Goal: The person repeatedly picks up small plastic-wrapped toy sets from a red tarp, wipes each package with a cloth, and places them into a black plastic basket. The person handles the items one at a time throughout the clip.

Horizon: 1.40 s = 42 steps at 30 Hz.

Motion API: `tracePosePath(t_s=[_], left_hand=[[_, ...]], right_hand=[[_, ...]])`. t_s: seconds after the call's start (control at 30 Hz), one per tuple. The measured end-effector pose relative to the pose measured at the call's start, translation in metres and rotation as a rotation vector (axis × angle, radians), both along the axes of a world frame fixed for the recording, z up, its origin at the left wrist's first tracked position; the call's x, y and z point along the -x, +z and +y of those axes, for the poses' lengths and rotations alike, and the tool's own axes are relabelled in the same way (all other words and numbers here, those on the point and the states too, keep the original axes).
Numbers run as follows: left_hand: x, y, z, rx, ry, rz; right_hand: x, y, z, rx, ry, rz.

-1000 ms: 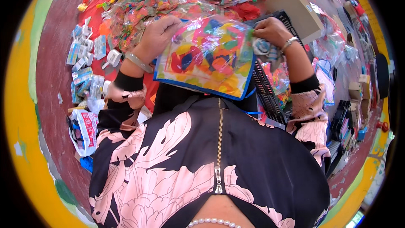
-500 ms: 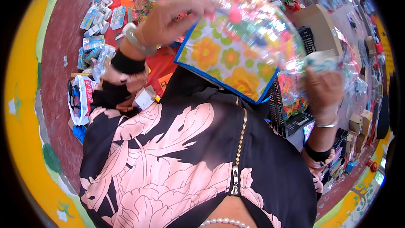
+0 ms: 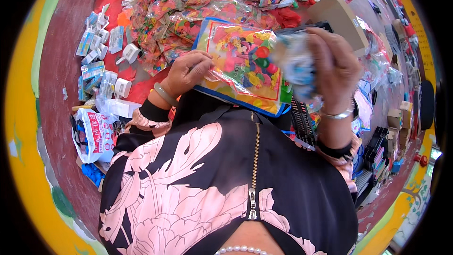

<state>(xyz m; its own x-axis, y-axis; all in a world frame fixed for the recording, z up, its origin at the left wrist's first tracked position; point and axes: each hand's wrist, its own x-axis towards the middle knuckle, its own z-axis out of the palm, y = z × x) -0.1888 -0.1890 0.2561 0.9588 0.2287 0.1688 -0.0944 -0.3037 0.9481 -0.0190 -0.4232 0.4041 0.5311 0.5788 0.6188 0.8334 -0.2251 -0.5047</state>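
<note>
A clear plastic packet (image 3: 245, 59), printed in bright colours with red and green round pieces showing, lies over my lap. Under it is a flowered mat with a blue border (image 3: 226, 95), now mostly covered. My left hand (image 3: 191, 71) is closed, its fingers pinching the packet's left edge. On the other side my right hand (image 3: 337, 66) grips a small blue-and-white packet (image 3: 296, 63), held up by the colourful packet's right end. Motion blurs this small packet, so its contents cannot be made out.
Beyond my lap, a heap of similar colourful packets (image 3: 174, 14) covers a red cloth. White plastic pieces and blue boxes (image 3: 96, 42) lie to the left, above a white carrier bag (image 3: 96, 132). At right stand an open cardboard box (image 3: 337, 19) and a black crate (image 3: 304, 120).
The colourful packet has come down flat over the flowered mat. My left hand has lowered to its edge. My right hand has moved left and up, carrying the small packet.
</note>
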Motion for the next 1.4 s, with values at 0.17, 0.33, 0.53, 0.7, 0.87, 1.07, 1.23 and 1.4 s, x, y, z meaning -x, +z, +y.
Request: tracePosePath(t_s=[0.17, 0.33, 0.53, 0.7, 0.87, 1.07, 1.23, 1.4], left_hand=[[-0.003, -0.008, -0.011, 0.006, 0.098, -0.104], [0.0, -0.006, -0.008, -0.227, 0.077, -0.055], [-0.004, -0.013, -0.012, -0.262, 0.081, -0.152], [-0.002, -0.014, -0.008, -0.165, 0.075, -0.065], [-0.002, -0.016, -0.007, -0.158, 0.076, -0.086], [-0.002, -0.013, -0.009, -0.117, 0.066, -0.087], [0.001, -0.015, -0.006, -0.12, 0.039, -0.081], [0.001, -0.01, -0.007, -0.108, 0.031, -0.073]], right_hand=[[0.05, -0.099, 0.062, 0.252, 0.326, -0.228], [0.056, -0.145, 0.063, 0.404, 0.25, -0.275], [0.029, -0.128, 0.047, 0.67, 0.026, -0.305], [-0.016, -0.108, 0.033, 0.782, -0.155, -0.278], [-0.035, -0.116, 0.015, 0.752, -0.198, -0.151], [-0.049, -0.133, -0.027, 0.869, -0.36, -0.06], [-0.065, -0.142, -0.093, 0.671, -0.538, 0.173], [-0.083, -0.142, -0.152, 0.057, -0.397, 0.706]])
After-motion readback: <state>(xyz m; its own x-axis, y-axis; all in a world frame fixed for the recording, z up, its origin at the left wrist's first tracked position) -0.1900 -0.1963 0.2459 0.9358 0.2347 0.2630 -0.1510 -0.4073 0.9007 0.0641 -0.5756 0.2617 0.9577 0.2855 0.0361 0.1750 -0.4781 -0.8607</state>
